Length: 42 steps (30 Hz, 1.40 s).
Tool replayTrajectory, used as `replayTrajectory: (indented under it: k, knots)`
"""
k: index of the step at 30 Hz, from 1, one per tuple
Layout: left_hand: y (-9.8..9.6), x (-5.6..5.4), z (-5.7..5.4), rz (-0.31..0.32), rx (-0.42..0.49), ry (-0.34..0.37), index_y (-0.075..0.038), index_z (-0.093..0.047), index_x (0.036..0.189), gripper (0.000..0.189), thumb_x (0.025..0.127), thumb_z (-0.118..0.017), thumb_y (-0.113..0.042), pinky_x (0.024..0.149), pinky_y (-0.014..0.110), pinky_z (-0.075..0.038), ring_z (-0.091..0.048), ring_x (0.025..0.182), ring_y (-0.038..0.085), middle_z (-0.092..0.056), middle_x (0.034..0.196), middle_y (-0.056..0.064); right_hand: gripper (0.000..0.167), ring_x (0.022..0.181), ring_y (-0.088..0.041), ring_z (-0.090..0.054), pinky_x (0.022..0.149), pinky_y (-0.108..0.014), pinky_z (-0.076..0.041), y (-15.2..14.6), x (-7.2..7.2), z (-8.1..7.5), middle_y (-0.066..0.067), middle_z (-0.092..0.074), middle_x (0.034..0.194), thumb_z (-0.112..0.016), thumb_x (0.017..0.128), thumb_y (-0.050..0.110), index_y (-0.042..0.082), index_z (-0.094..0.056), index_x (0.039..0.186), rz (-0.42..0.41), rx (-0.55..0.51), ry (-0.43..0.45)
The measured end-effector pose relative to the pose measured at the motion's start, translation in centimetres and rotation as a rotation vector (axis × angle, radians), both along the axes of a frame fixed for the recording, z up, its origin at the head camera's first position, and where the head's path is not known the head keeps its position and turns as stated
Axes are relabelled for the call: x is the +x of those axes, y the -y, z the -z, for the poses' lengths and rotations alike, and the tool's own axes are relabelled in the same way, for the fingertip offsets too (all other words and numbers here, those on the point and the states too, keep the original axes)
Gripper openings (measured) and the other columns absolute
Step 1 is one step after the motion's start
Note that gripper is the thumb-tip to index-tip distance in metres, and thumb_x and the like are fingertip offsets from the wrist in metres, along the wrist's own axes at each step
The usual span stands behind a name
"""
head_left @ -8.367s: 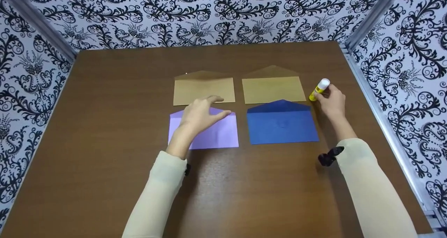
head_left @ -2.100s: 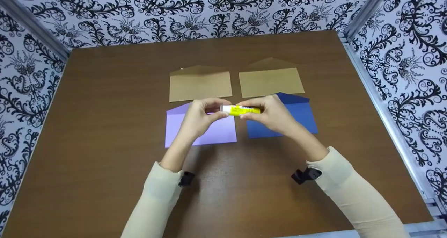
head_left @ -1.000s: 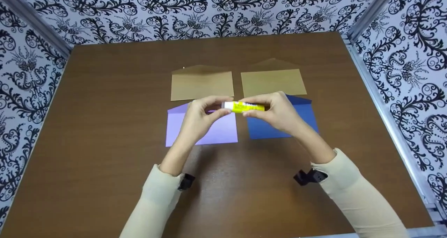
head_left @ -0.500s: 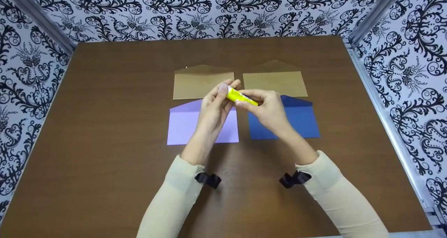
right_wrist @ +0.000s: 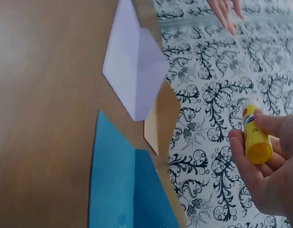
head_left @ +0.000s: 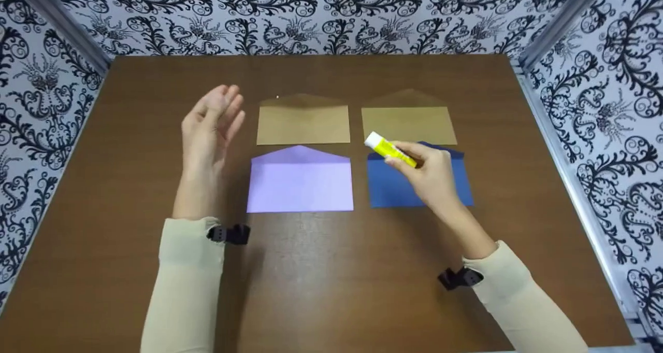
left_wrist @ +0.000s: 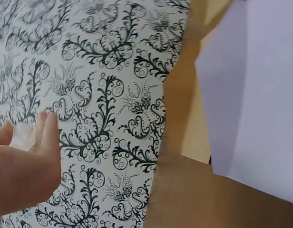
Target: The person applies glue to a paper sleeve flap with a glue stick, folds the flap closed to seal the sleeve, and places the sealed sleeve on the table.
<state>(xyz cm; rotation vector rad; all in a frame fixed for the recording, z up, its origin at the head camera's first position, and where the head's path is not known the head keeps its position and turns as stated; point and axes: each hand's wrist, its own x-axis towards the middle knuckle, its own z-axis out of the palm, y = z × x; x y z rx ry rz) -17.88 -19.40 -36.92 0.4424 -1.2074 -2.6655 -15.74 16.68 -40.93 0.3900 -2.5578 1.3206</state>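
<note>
My right hand (head_left: 432,177) holds a yellow glue stick (head_left: 396,153) over the blue envelope (head_left: 396,187), its white end pointing up and left. In the right wrist view the glue stick (right_wrist: 256,137) lies between thumb and fingers, yellow base toward the camera. My left hand (head_left: 204,130) is raised left of the envelopes, pinching a small translucent cap (left_wrist: 24,137) between thumb and fingers, partly covered by them. A lilac envelope (head_left: 300,184) lies between the hands, flap open and pointing away. The right hand partly hides the blue envelope.
Two tan envelopes, one on the left (head_left: 303,125) and one on the right (head_left: 409,122), lie behind the lilac and blue ones, flaps open. All rest on a brown wooden table (head_left: 311,280). Patterned black-and-white walls (head_left: 290,21) stand around its back and sides.
Both hands held the glue stick together; the left hand has pulled its cap off and moved away to the left. The right hand has kept the glue stick, shifting slightly right. The envelopes stayed put.
</note>
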Motion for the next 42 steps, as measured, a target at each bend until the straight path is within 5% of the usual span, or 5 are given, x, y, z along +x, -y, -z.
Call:
replayTrajectory:
  k: [8,16,30,36,42]
  knots:
    - [0.7,0.5,2.4,0.101,-0.269,0.047,-0.009,-0.051,0.13,0.027,0.104,-0.05,-0.015,0.093,0.022,-0.055,-0.065,0.113,0.011,-0.063,0.138,0.007,0.032,0.07,-0.006,-0.06,0.05,-0.012,-0.038,-0.4,0.3,0.0,-0.015,-0.077,0.103,-0.081,0.083,0.015,0.006,-0.076,0.113,-0.035,-0.103,0.092]
    - [2.0,0.2,4.5,0.16,-0.526,0.101,-0.018,-0.043,0.107,0.004,0.106,-0.045,-0.016,0.122,0.043,-0.031,-0.048,0.139,0.024,-0.046,0.152,0.02,0.032,0.074,-0.003,-0.062,0.052,-0.011,-0.041,-1.0,0.3,-0.1,-0.015,-0.076,0.107,-0.079,0.085,0.015,0.006,-0.075,0.115,-0.043,-0.125,0.107]
    - [4.6,-0.2,7.1,0.161,-0.789,0.301,-0.015,-0.065,0.12,0.024,0.096,-0.063,-0.014,0.109,0.034,-0.044,-0.054,0.098,0.003,-0.056,0.104,-0.01,0.031,0.082,-0.001,-0.066,0.063,-0.011,-0.052,-1.4,0.2,0.8,-0.014,-0.076,0.11,-0.079,0.085,0.014,0.008,-0.075,0.115,-0.053,-0.167,0.151]
    - [5.1,0.0,7.8,0.182,-1.083,0.292,-0.003,-0.06,0.133,0.04,0.096,-0.065,-0.015,0.09,0.019,-0.045,-0.057,0.113,0.017,-0.064,0.123,0.009,0.031,0.081,-0.002,-0.065,0.062,-0.011,-0.051,-1.5,0.2,0.9,-0.014,-0.076,0.11,-0.078,0.086,0.015,0.008,-0.075,0.115,-0.055,-0.162,0.144]
    - [5.5,0.1,8.7,0.225,-1.31,0.316,-0.003,-0.061,0.132,0.037,0.097,-0.065,-0.014,0.102,0.04,-0.048,-0.059,0.122,0.034,-0.063,0.13,0.02,0.031,0.08,-0.003,-0.065,0.061,-0.012,-0.051,-1.7,0.2,1.1,-0.013,-0.076,0.111,-0.078,0.086,0.015,0.009,-0.075,0.116,-0.059,-0.161,0.143]
